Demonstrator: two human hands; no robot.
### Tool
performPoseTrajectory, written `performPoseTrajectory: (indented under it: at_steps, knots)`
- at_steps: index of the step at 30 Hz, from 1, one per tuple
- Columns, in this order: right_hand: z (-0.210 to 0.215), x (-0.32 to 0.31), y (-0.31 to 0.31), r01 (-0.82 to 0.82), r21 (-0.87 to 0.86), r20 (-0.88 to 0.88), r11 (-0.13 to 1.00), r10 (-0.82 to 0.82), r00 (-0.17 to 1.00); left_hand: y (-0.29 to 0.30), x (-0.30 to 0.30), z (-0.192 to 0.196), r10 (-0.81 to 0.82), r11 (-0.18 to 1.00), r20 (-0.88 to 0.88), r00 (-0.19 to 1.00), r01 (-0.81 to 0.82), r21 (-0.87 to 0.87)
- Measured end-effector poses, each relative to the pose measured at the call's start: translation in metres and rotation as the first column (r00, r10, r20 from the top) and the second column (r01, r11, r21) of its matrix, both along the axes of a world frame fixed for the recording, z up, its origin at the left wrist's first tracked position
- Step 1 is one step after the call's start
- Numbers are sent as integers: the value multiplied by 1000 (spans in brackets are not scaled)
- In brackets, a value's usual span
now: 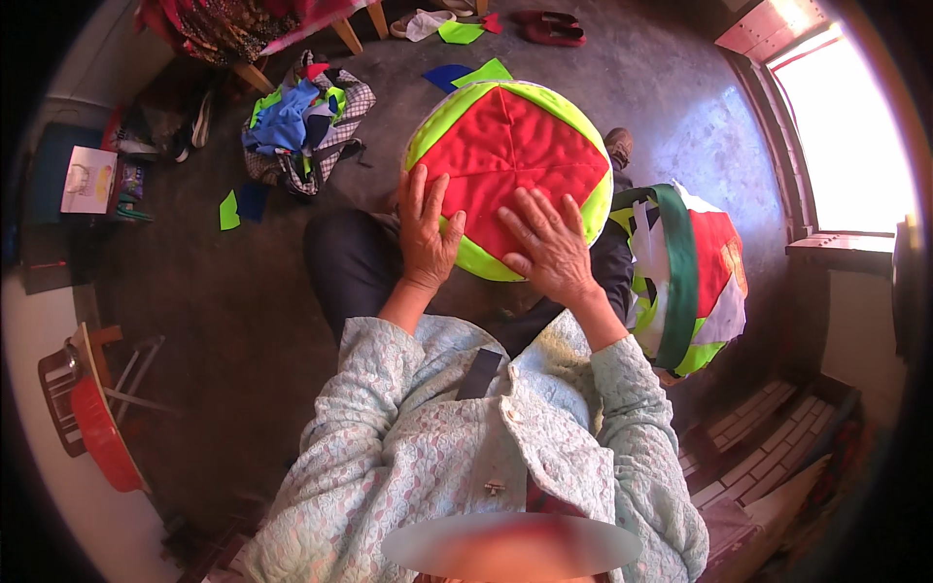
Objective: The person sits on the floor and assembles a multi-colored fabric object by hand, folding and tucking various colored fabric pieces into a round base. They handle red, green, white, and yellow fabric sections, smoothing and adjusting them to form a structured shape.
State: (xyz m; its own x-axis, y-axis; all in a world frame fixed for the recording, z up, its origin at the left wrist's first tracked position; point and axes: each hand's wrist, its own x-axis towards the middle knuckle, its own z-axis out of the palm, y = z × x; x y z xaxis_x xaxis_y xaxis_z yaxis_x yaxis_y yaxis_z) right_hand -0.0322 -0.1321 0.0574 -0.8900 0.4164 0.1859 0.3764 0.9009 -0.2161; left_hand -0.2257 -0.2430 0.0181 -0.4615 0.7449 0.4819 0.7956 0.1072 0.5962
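Note:
A round padded cushion (476, 160), red in the middle with stitched lines crossing it and bright yellow-green round the edge, rests over my knees. My left hand (428, 228) touches its lower left side, fingers stretched along the rim and the red cloth. Across the lower right of the red part lies my right hand (549, 238), flat with its fingers spread. Neither hand grips anything that I can see. The cushion's underside is hidden.
At the right stands a bulging bundle of coloured cloth (714, 253) with a dark green band. A checked bag (355, 102) overflowing with scraps sits at the far left. Loose fabric pieces (462, 32) and red shoes (549, 27) lie on the floor. A bright doorway (841, 136) is at right.

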Motion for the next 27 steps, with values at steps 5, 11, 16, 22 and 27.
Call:
performPoseTrajectory:
  at_steps: [5,11,16,22,27]
  knots:
    - [-9,13,43,152,34,-40,988,-150,988,-1,1,-3,12,1000,14,1000,-12,17]
    - [-29,29,75,255,-115,-155,960,-270,950,-3,-1,-1,2,998,17,1000,-1,-59]
    - [-34,28,75,263,-174,-232,949,-299,926,-6,7,21,45,952,-247,968,-116,-282]
    - [-42,26,75,266,-249,-304,931,-336,891,1,23,29,-79,916,-354,932,-73,-396]
    - [-41,27,75,248,-268,-325,931,-329,887,15,33,30,-150,910,-327,933,1,-415]
